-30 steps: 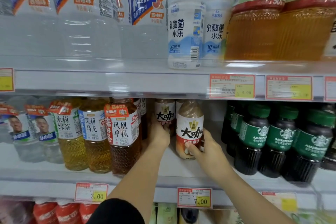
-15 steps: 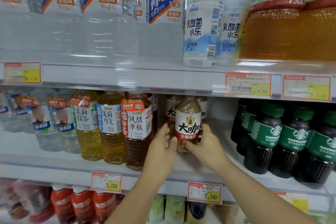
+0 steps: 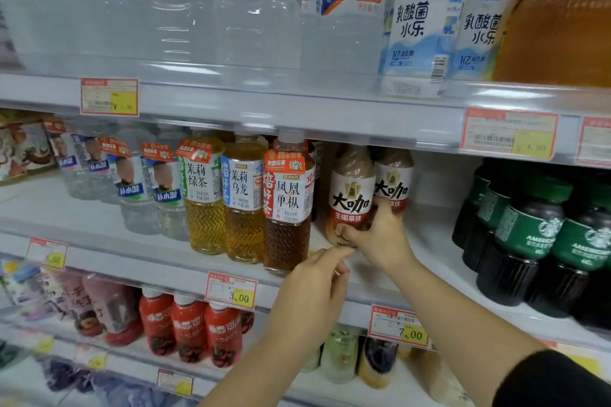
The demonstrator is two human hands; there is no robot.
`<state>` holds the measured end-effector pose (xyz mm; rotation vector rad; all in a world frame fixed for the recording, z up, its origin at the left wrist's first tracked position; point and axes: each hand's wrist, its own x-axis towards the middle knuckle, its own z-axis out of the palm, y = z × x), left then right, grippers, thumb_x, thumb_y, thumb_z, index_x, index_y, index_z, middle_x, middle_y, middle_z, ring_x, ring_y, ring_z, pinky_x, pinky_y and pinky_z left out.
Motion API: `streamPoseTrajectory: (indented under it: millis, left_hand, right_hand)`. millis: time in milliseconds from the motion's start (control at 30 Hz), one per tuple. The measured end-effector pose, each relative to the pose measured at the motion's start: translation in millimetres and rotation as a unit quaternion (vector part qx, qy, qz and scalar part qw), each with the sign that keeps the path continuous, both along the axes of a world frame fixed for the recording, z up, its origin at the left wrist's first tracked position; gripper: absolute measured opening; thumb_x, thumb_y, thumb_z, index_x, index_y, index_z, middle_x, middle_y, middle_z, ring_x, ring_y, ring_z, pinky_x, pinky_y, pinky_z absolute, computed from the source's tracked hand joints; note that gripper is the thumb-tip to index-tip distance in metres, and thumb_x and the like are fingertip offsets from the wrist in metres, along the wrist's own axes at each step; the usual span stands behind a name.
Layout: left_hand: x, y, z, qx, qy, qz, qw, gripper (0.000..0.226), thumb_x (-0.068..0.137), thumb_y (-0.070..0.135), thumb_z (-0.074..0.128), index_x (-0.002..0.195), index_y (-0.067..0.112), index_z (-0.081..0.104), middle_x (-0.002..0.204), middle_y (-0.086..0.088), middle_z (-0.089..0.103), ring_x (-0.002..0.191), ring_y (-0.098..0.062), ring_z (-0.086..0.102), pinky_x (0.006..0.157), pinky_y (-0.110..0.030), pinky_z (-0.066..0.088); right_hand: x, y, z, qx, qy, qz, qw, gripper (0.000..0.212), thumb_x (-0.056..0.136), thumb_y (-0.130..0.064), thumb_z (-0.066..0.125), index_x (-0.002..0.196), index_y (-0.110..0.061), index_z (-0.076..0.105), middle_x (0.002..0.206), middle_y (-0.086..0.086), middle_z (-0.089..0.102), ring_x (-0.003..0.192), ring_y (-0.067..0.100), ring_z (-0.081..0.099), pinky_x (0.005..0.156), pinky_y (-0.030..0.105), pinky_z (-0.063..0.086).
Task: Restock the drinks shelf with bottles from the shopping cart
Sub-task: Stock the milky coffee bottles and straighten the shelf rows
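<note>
Shop aisle: white shelving in tiers, with price tags clipped to the front rails. My view blurs toward the edges.
Middle shelf [image 3: 86,218]: white board carrying the rows I am working on.
Task item: brown milk-coffee bottle with a white-and-red label [image 3: 352,195], upright near the front of the middle shelf.
Behind it: second milk-coffee bottle of the same kind [image 3: 395,180], a little to the right and partly hidden.
Right grip [image 3: 380,236]: clamped round the lower part of the front coffee bottle, thumb across the front below the label.
Left grip [image 3: 310,294]: fingers loosely bent and holding nothing I can make out. It hovers at the front rail, below and left of the bottle's base. I cannot tell whether its fingertips touch the right thumb.
Left neighbours: dark brown tea bottle with a red-and-white label [image 3: 287,211] just beside the coffee, then two amber tea bottles [image 3: 224,205], then clear water bottles with blue-banded labels [image 3: 139,188].
Right neighbours: black coffee bottles with green labels and caps [image 3: 529,235], well apart from the coffee.
Upper shelf: large clear bottles with blue-and-white labels [image 3: 258,10] and white bottles with pale blue print [image 3: 420,26].
Lower shelf: small red bottles with white caps [image 3: 188,330].
Price tag [image 3: 400,330]: red and yellow, below the coffee; I read 7.00.
</note>
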<state>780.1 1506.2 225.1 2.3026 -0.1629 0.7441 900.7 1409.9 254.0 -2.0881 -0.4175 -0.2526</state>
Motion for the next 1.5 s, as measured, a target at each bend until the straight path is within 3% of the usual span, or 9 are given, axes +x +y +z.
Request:
streamPoseTrajectory:
  millis: [267,367,467,633,800,967,1133,1333,1500]
  left_hand:
    - [-8.4,-2.9,-4.8,-0.009,-0.027,-0.016,0.999,0.036,0.09,0.008,0.052,0.123,0.02,0.056,0.105,0.003,0.06,0.088,-0.011,0.056,0.083,-0.035,0.05]
    - [-38.4,-1.9,-18.5,-0.011,-0.079,-0.015,0.997,0.03,0.09,0.008,0.05,0.118,0.012,0.06,0.108,0.002,0.06,0.095,-0.009,0.055,0.085,-0.021,0.046]
    - [-82.9,11.5,-63.0,-0.021,-0.073,0.018,0.997,0.023,0.091,0.006,0.051,0.111,0.01,0.063,0.097,0.004,0.06,0.088,-0.004,0.053,0.078,-0.009,0.039]
    - [-172.7,53.7,-198.1,-0.094,0.091,0.158,0.979,0.022,0.089,0.009,0.051,0.106,0.011,0.065,0.093,0.0,0.065,0.083,-0.006,0.057,0.073,-0.021,0.047]
    - [-268.6,65.0,-324.5,-0.17,0.276,0.308,0.894,0.024,0.091,0.006,0.053,0.108,0.016,0.065,0.101,0.001,0.067,0.088,-0.014,0.063,0.073,-0.027,0.047]
    - [-325.1,52.4,-423.1,-0.204,0.4,0.353,0.821,0.027,0.092,0.012,0.052,0.115,0.022,0.061,0.116,0.006,0.061,0.108,-0.016,0.055,0.085,-0.023,0.039]
    - [-337.1,31.0,-485.3,-0.226,0.426,0.363,0.797,0.035,0.091,0.012,0.053,0.124,0.024,0.056,0.134,0.007,0.05,0.126,-0.014,0.04,0.094,-0.015,0.027]
    - [-329.1,31.2,-512.6,-0.088,0.376,0.394,0.834,0.03,0.077,0.014,0.057,0.105,0.022,0.066,0.109,0.002,0.066,0.1,-0.026,0.059,0.085,-0.034,0.041]
    - [-307.4,54.7,-513.3,0.036,0.395,0.386,0.833,0.031,0.07,0.012,0.072,0.099,0.023,0.067,0.098,0.003,0.07,0.09,-0.025,0.064,0.09,-0.035,0.03]
  right_hand:
    - [-27.2,-14.3,0.2,-0.017,-0.044,0.014,0.999,0.067,0.074,-0.031,0.076,0.13,-0.011,0.043,0.121,0.004,0.059,0.113,0.019,0.054,0.088,0.026,0.041]
    - [-80.2,-29.8,-12.2,0.01,-0.178,0.037,0.983,0.038,0.084,-0.024,0.066,0.119,-0.023,0.051,0.108,-0.005,0.06,0.095,0.009,0.055,0.078,0.021,0.045]
    - [-136.2,-32.7,-59.3,0.011,-0.221,0.149,0.964,0.016,0.085,-0.012,0.06,0.1,-0.018,0.06,0.088,-0.005,0.06,0.074,0.004,0.053,0.068,0.011,0.042]
    - [-192.7,-4.1,-200.9,-0.13,-0.033,0.299,0.945,0.018,0.084,-0.021,0.054,0.095,-0.013,0.065,0.082,-0.005,0.059,0.075,-0.003,0.051,0.069,0.01,0.042]
    - [-225.4,28.3,-346.4,-0.29,0.117,0.389,0.867,0.02,0.086,-0.014,0.057,0.105,-0.014,0.063,0.098,0.001,0.063,0.085,0.017,0.06,0.076,0.032,0.051]
    - [-252.5,49.4,-463.1,-0.41,0.18,0.426,0.786,0.018,0.081,-0.013,0.059,0.098,-0.015,0.062,0.089,-0.002,0.06,0.085,0.025,0.055,0.073,0.031,0.044]
    - [-265.5,58.9,-557.2,-0.487,0.21,0.411,0.741,0.046,0.079,-0.016,0.063,0.124,-0.014,0.052,0.127,0.012,0.049,0.117,0.032,0.048,0.095,0.039,0.043]
    - [-270.2,69.5,-596.3,-0.46,0.231,0.355,0.78,0.041,0.079,-0.011,0.067,0.118,-0.012,0.055,0.123,0.014,0.047,0.113,0.031,0.048,0.085,0.029,0.037]
    - [-252.6,71.0,-575.7,-0.361,0.268,0.286,0.846,0.021,0.072,-0.002,0.065,0.092,-0.01,0.062,0.096,0.008,0.058,0.088,0.026,0.054,0.069,0.024,0.035]
